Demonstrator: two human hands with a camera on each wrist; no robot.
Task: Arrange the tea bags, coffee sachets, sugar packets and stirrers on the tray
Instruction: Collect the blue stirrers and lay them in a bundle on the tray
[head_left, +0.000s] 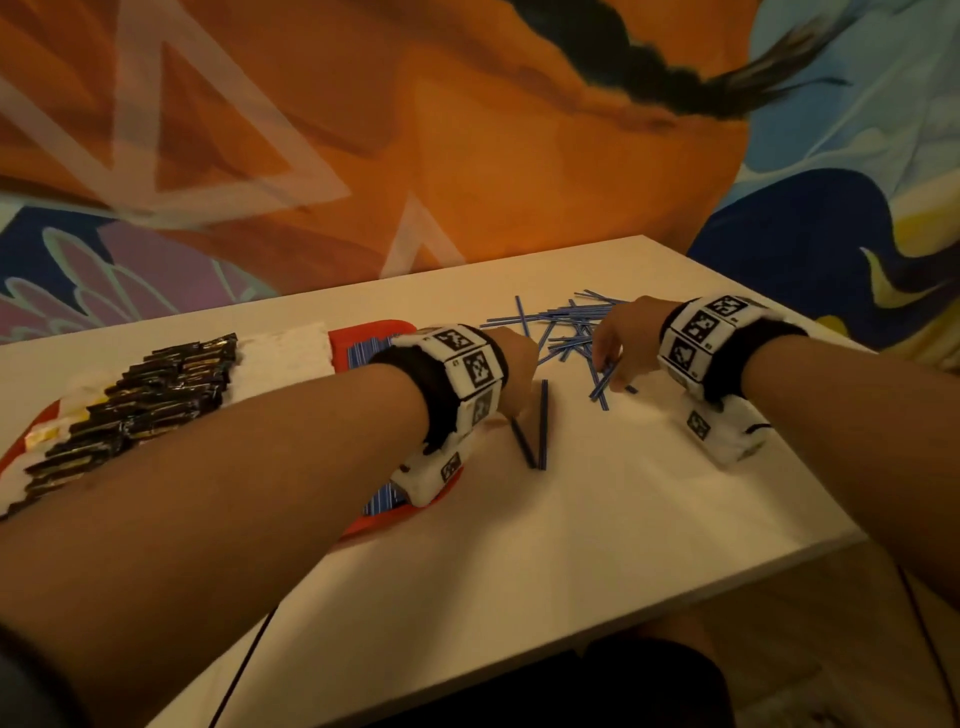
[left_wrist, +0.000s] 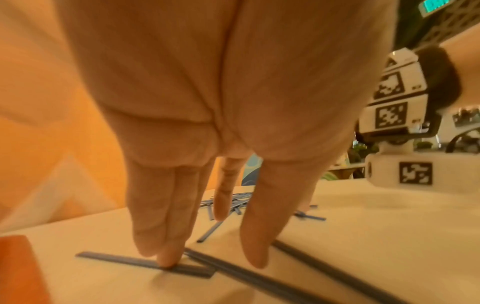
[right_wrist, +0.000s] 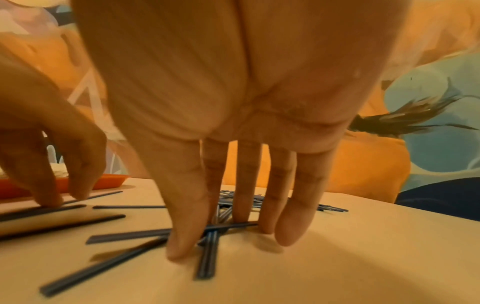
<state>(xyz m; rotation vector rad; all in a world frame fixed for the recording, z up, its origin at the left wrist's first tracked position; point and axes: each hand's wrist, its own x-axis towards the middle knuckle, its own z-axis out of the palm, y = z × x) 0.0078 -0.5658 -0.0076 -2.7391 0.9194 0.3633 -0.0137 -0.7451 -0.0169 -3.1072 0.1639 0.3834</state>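
Observation:
A red tray (head_left: 396, 520) at the left holds rows of black coffee sachets (head_left: 150, 400), white sugar packets (head_left: 285, 348) and a row of blue stirrers (head_left: 366, 353). Several loose blue stirrers (head_left: 563, 332) lie in a heap on the white table (head_left: 597, 519). My left hand (head_left: 519, 400) reaches down beside the tray, straight fingers (left_wrist: 166, 261) pressing on a stirrer (left_wrist: 116, 259), with two long stirrers (head_left: 540, 426) next to it. My right hand (head_left: 613, 382) stands at the near edge of the heap, straight fingers (right_wrist: 182, 251) touching crossed stirrers (right_wrist: 207, 259).
A yellowish packet (head_left: 44, 434) shows at the tray's far left end. A painted orange and blue wall (head_left: 467, 130) rises right behind the table. The table's near edge (head_left: 571, 618) runs across below my arms, with dark cables hanging from it.

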